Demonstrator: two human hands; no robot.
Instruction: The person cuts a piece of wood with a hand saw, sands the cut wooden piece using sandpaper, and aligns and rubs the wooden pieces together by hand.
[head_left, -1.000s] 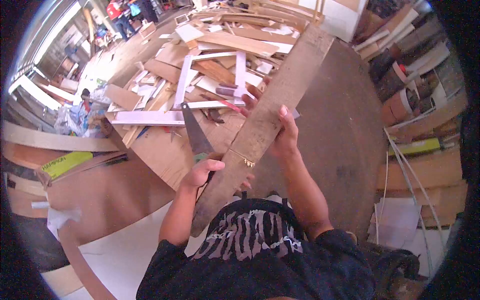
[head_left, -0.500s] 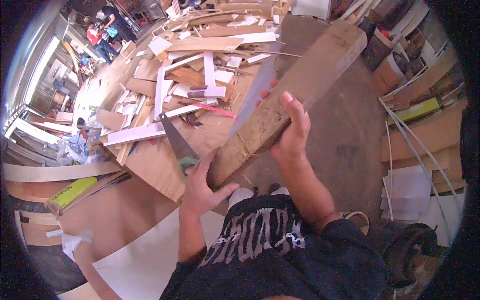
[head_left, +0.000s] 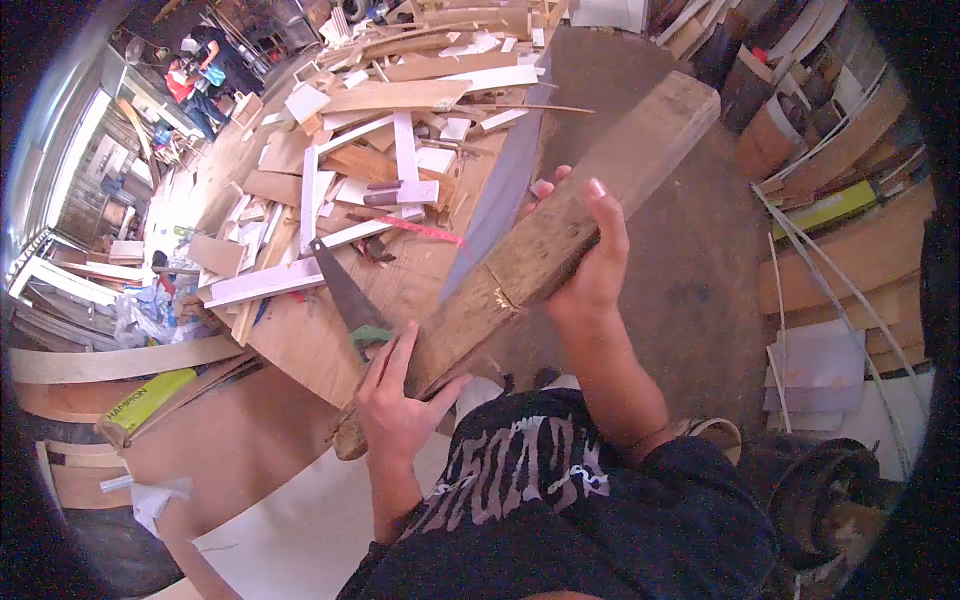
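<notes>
Plank point(head_left: 540, 240) shifted near littered worktop point(head_left: 305, 345).

We see a bright window point(head_left: 81, 146) far left beyond our hands point(head_left: 592, 285), dull brown floor point(head_left: 680, 270) to their right, boards point(head_left: 850, 255) and pale sheets point(head_left: 822, 368) farther right.

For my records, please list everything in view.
Beam: 1, brown, centre
Plywood: 1, tan, ahead
Scraps: many, tan and white, on plywood
Strip: 1, red, among scraps
Handsaw: 1, grey and green, left of beam
Boards: many, brown, both sides
Plastic: uncountable, whitish, left
Panels: 2, yellow-green, left and right
Sheet: 1, white, lower left
People: 2, red, dark, upper left
Shirt: 1, black, below
Left hand: 1, bare, gripping beam
Right hand: 1, bare, gripping beam
</notes>
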